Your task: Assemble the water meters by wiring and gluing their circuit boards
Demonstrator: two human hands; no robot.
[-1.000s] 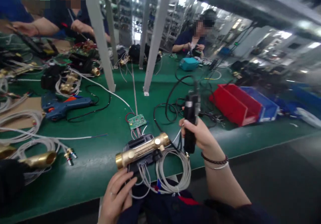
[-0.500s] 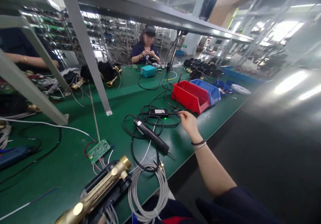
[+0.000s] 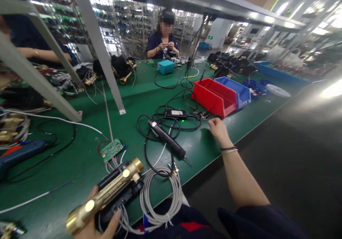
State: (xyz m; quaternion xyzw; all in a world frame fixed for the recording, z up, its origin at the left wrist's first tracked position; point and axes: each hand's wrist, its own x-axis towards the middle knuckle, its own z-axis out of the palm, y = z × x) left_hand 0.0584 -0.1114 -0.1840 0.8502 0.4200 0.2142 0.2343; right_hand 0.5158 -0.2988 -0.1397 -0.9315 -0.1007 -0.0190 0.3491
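Note:
At the lower left, my left hand (image 3: 97, 224) is wrapped round a brass pipe fitting (image 3: 107, 192) joined to a black plastic housing (image 3: 119, 196). Wires link the housing to a green circuit board (image 3: 112, 149) lying on the bench. My right hand (image 3: 218, 129) is closed in a pinch just above the green bench top, beside a small heap of screws (image 3: 202, 115). Whatever sits between its fingertips is too small to make out. Between my hands lies a black electric screwdriver (image 3: 168, 137), its bit toward me. A coiled grey cable (image 3: 149, 199) rests at the bench edge.
A red bin (image 3: 213, 96) and a blue bin (image 3: 235, 91) stand beyond my right hand. A black power adapter (image 3: 175, 114) lies among looped cords. Grey shelf posts (image 3: 100, 46) rise at left. A co-worker (image 3: 162, 41) sits across the bench near a teal box (image 3: 165, 67).
My right hand has drawn away from the screw heap, which shows more now. More of my left hand and the brass fitting has come into view as the camera shifted.

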